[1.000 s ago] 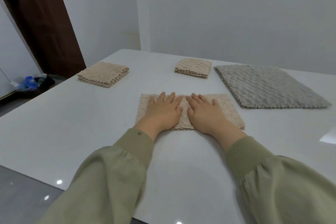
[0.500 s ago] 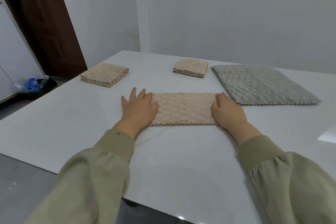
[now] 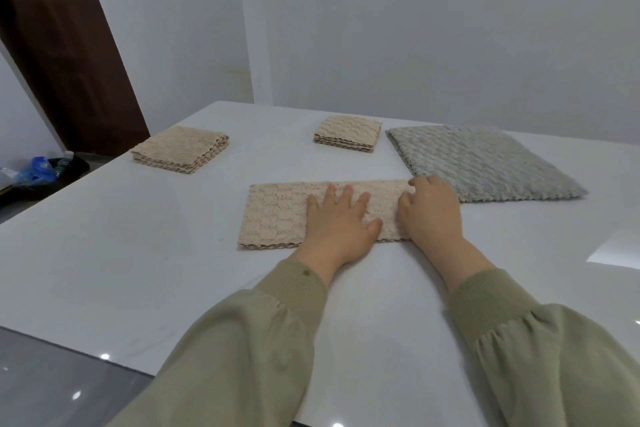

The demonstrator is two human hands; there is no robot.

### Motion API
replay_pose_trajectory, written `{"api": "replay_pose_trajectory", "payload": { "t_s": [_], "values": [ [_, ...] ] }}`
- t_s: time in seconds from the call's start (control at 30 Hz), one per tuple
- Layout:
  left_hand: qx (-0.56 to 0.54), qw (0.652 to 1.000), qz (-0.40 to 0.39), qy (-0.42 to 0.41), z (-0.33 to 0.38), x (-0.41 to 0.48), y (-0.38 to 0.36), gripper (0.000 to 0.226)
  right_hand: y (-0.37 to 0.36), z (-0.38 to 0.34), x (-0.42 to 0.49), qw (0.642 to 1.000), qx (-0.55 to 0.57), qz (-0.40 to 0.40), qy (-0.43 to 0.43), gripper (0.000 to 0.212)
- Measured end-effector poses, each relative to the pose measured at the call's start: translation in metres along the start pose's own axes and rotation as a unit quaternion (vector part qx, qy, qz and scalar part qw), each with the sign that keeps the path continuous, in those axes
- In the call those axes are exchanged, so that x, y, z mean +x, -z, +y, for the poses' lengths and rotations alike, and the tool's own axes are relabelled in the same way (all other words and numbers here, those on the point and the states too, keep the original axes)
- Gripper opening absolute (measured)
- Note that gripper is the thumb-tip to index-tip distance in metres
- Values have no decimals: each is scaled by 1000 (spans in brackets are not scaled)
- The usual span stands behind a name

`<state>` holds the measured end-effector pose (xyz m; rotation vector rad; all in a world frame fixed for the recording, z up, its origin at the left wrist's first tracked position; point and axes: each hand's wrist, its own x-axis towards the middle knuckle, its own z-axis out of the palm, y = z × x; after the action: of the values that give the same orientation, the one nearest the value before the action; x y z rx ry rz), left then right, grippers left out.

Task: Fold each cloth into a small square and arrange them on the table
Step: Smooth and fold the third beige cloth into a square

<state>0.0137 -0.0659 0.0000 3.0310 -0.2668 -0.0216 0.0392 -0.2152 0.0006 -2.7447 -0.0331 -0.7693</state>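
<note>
A beige textured cloth [image 3: 277, 215], folded into a long strip, lies across the middle of the white table [image 3: 138, 253]. My left hand [image 3: 341, 222] presses flat on the strip's middle with fingers spread. My right hand [image 3: 431, 211] covers the strip's right end, its fingers and thumb curled round that end. Two beige cloths folded into small squares lie farther back, one at the left [image 3: 180, 152] and one at the centre [image 3: 348, 133]. A larger grey cloth [image 3: 485, 163] lies flat at the right, just behind my right hand.
The table's near edge runs diagonally at the lower left, with grey floor below it. A brown door [image 3: 69, 62] stands at the left, and a dark bin with a blue bag [image 3: 41, 170] sits on the floor beside it. White walls are behind.
My hands first slid apart from the strip's centre to its two ends. Since then my left hand has come back to the middle, and my right hand's fingers have curled round the right end.
</note>
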Motion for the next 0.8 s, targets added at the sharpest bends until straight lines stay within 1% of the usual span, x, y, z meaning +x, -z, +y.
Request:
{"api": "replay_pose_trajectory", "payload": {
  "t_s": [0.07,0.13,0.23,0.3,0.33,0.43,0.53,0.6,0.67,0.73,0.8],
  "values": [
    [-1,1000,-2,0,0,0,1,63,-3,-2,13,999,0,-6,34,34],
    [-1,1000,-6,2,0,1,0,63,-6,-3,27,997,-23,-32,60,35],
    [1,1000,-6,0,0,2,0,63,-12,-3,41,988,-71,-117,72,37],
    [-1,1000,-4,-2,-1,3,-1,62,-16,-3,47,978,-92,-175,71,40],
    [-1,1000,-4,-2,-1,3,-1,62,-16,-3,50,975,-93,-190,67,42],
    [-6,1000,-2,-4,-1,3,-2,62,-11,-6,57,971,-99,-213,49,43],
    [-8,1000,1,-5,-2,3,-1,63,-7,-6,61,968,-96,-230,29,35],
    [-15,1000,6,-7,-2,2,0,66,-2,-6,61,975,-47,-219,17,23],
    [-42,999,23,-8,-3,2,1,73,4,-9,57,980,52,-193,1,10],
    [-107,993,45,4,-5,2,4,81,12,-13,53,974,148,-173,-19,12],
    [-198,976,90,19,-11,3,10,79,24,-19,51,967,206,-152,-8,20]
  ]
}}
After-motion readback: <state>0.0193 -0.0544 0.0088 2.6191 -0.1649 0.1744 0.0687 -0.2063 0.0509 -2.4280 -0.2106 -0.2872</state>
